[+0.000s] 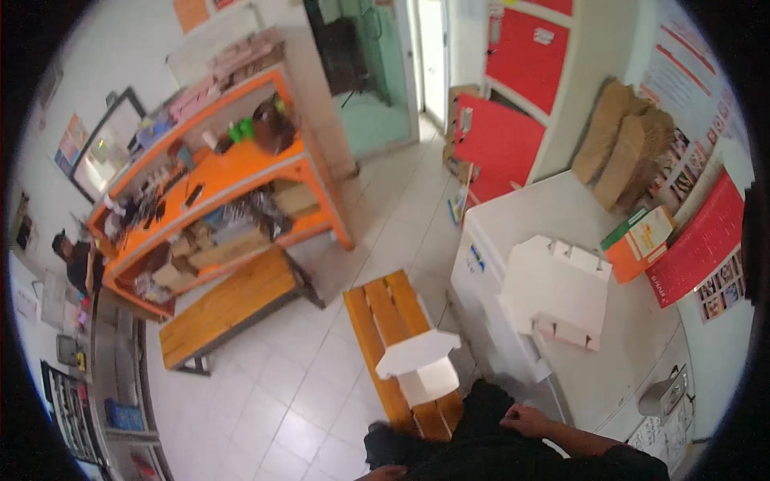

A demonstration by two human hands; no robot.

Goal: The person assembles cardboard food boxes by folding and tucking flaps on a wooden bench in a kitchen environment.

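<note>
The open white carton (429,381) stands on the slatted bench (389,317), ahead and left of the right hand (525,419), its fingers bent; neither its grip nor that of the cropped left hand (387,473) can be told.

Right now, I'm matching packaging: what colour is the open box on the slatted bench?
The open box is white; the head view shows it best.

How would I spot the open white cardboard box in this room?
Find the slatted brown wooden bench in the lower middle of the view. On its near end sits the open white cardboard box. Unlike the flat white cardboard sheet on the white chest to the right, it is folded into shape, lid raised.
</note>
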